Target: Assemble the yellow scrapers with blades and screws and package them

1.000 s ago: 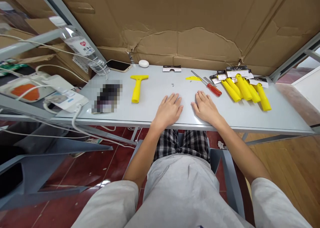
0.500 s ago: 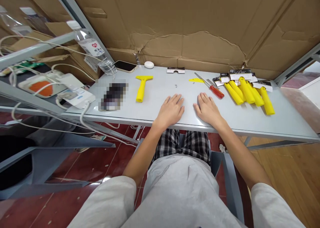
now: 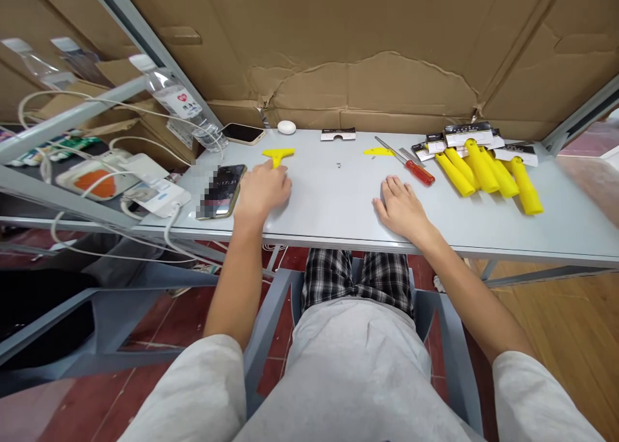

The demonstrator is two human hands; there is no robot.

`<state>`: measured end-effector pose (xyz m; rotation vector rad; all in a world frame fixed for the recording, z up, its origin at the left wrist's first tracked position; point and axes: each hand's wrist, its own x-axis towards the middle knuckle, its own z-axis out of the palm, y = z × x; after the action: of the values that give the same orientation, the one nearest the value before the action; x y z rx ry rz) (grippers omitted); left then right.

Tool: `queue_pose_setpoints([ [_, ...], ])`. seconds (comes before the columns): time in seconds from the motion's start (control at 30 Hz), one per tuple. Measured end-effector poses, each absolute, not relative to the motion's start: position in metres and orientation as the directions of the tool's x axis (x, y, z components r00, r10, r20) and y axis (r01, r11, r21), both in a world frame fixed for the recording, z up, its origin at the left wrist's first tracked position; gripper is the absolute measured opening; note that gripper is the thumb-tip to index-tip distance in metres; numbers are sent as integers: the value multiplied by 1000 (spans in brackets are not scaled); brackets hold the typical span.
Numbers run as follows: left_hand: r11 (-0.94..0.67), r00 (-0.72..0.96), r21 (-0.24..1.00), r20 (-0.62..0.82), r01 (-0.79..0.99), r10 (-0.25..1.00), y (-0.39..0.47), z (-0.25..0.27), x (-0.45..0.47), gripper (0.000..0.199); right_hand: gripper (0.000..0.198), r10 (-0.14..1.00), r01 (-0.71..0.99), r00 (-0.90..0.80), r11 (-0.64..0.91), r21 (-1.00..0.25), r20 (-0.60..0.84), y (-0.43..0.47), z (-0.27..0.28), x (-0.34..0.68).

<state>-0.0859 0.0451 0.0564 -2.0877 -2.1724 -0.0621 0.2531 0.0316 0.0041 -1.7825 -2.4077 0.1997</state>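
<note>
My left hand point(image 3: 265, 189) covers the handle of a yellow T-shaped scraper point(image 3: 278, 153), its fingers curled round it; the scraper's head shows beyond the fingers and lies on the table point(image 3: 319, 213). My right hand point(image 3: 400, 206) rests flat on the table with its fingers stretched out, holding nothing. Just beyond it lie a screwdriver point(image 3: 420, 172) with a red handle, a flat yellow piece point(image 3: 378, 151) and a thin metal strip point(image 3: 409, 155). Tiny dark metal bits point(image 3: 338, 166), perhaps screws, lie mid-table. A black-and-white card point(image 3: 338, 135) stands at the back.
Several yellow handles point(image 3: 481, 166) with card labels are heaped at the right. On the left are a lit phone point(image 3: 225, 193), a dark phone point(image 3: 243, 133), a white rounded case point(image 3: 287, 127), a water bottle point(image 3: 178, 100) and a power strip with cables point(image 3: 97, 180). Cardboard point(image 3: 362, 42) backs the table.
My left hand has moved left from the table's middle onto the scraper's handle and closed round it. My right hand stays flat in place. The view has shifted slightly.
</note>
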Motion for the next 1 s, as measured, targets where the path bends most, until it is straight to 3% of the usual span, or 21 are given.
queue_pose_setpoints([
  [0.1,51,-48,-21,97,998,994,44,52,-99,60,85,953,934,-298,302,-192,53,32,2,253],
  [0.47,-83,19,226,270,971,963,-37,21,-56,48,83,961,946,-275,270,-181,-7,27,10,248],
  [0.8,-322,302,207,122,924,945,-42,40,43,48,80,965,950,-262,258,-177,2,23,13,246],
  [1.0,-418,379,268,187,868,906,-20,37,72,42,79,966,950,-260,257,-176,4,22,15,245],
])
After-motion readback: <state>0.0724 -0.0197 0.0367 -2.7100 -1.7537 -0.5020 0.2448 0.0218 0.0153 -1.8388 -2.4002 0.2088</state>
